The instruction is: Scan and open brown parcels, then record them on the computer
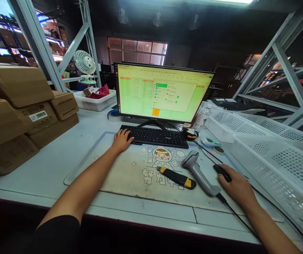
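Note:
My left hand rests on the left end of the black keyboard, fingers laid on the keys. My right hand is wrapped over a black mouse at the right of the worn desk mat. Between the hands lie a grey barcode scanner and a yellow-and-black utility knife. The monitor behind the keyboard shows a green spreadsheet with a dialog box.
Cardboard boxes are stacked at the left. White perforated baskets line the right side. A basket with red items and a small fan stand behind. A water bottle and a tape measure sit near the monitor.

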`<action>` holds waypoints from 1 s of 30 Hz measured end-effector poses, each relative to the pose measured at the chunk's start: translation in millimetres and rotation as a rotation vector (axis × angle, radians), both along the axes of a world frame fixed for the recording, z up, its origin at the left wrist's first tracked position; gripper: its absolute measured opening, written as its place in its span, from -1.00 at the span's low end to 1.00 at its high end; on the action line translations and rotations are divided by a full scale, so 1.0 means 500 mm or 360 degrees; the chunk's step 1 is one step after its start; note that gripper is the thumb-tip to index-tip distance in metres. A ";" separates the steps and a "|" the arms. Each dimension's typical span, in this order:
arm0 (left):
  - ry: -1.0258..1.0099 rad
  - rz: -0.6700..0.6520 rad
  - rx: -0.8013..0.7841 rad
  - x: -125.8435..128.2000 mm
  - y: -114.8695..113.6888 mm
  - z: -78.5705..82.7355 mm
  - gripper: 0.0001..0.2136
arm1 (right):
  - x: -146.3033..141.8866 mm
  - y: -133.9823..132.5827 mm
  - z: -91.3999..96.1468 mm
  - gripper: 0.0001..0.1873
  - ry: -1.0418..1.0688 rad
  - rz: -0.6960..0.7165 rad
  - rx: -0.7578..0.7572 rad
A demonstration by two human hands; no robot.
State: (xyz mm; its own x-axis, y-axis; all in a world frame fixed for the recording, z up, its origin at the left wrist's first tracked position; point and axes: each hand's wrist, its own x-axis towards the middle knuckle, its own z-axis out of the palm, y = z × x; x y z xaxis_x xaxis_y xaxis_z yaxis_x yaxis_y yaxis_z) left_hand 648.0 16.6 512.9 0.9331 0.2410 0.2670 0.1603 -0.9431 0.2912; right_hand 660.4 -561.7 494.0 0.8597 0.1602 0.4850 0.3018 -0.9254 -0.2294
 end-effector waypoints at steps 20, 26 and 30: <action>0.0020 -0.0021 -0.0021 0.004 0.007 -0.005 -0.43 | -0.010 0.001 0.001 -0.47 -0.0023 -0.0008 -0.0040; 0.0015 -0.0017 -0.0040 0.007 0.009 -0.009 -0.43 | -0.002 -0.008 -0.010 -0.46 -0.0055 0.0012 -0.0016; 0.0003 -0.0018 -0.0031 0.009 0.010 -0.012 -0.43 | 0.002 -0.010 -0.012 -0.44 -0.0020 0.0041 0.0001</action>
State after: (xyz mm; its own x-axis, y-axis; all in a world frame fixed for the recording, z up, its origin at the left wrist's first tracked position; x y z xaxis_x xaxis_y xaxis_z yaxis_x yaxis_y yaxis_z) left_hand 652.4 21.4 507.0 0.9363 0.2355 0.2606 0.1502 -0.9391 0.3091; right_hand 661.4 -566.9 488.1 0.8492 0.1818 0.4958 0.3282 -0.9172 -0.2259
